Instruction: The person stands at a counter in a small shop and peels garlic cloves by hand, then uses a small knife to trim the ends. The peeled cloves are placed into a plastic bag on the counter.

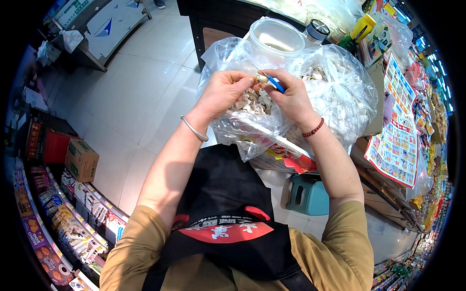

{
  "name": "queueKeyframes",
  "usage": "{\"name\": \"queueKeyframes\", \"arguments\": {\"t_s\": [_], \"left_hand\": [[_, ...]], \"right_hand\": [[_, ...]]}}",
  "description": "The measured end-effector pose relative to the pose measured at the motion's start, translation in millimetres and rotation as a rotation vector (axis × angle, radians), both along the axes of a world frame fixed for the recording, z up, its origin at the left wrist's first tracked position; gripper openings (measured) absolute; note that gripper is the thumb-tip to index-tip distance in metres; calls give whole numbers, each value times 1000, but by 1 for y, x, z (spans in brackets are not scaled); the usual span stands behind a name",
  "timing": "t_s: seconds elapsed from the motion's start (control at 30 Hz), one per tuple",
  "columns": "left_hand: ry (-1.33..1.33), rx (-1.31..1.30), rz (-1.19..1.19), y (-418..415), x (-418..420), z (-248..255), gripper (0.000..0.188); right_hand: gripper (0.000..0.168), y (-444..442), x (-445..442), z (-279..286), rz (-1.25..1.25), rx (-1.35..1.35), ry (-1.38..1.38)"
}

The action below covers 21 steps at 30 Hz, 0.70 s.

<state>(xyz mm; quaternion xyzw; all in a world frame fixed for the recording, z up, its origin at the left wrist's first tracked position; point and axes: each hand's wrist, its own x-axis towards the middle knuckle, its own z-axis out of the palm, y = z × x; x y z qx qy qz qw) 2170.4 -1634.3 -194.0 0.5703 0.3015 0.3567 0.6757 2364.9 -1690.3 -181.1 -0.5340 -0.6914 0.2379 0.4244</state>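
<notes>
My left hand (230, 89) pinches a pale garlic clove (261, 78) between thumb and fingertips. My right hand (289, 91) holds a small knife with a blue handle (276, 84); its thin blade points up and left, close by the clove. Below both hands a clear plastic bag (236, 125) lies open with papery garlic skins (255, 102) in it. To the right, a larger clear bag (344, 87) contains whitish bulbs or cloves, partly hidden by the plastic. A round clear plastic tub (277, 36) stands just beyond my hands; what it contains is unclear.
Behind the tub are a dark-lidded jar (317, 31) and a yellow-capped bottle (364, 25). A printed flyer (395, 134) hangs at the right, beside packed goods. Under the table edge stands a teal plastic stool (313, 196). Snack shelves and a cardboard box (82, 160) are at the left.
</notes>
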Motion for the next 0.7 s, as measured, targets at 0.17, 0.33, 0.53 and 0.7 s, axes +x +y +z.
{"name": "queueKeyframes", "arguments": {"t_s": [0.17, 0.33, 0.53, 0.7], "left_hand": [[39, 9, 8, 1, 1, 1, 19], [23, 1, 36, 0, 1, -3, 20], [30, 34, 86, 0, 3, -7, 20], [125, 107, 133, 1, 7, -11, 19]], "right_hand": [[31, -2, 1, 2, -5, 3, -54], [28, -2, -6, 3, -3, -109, 92], [27, 1, -4, 1, 9, -134, 165], [26, 2, -1, 7, -42, -172, 326]]}}
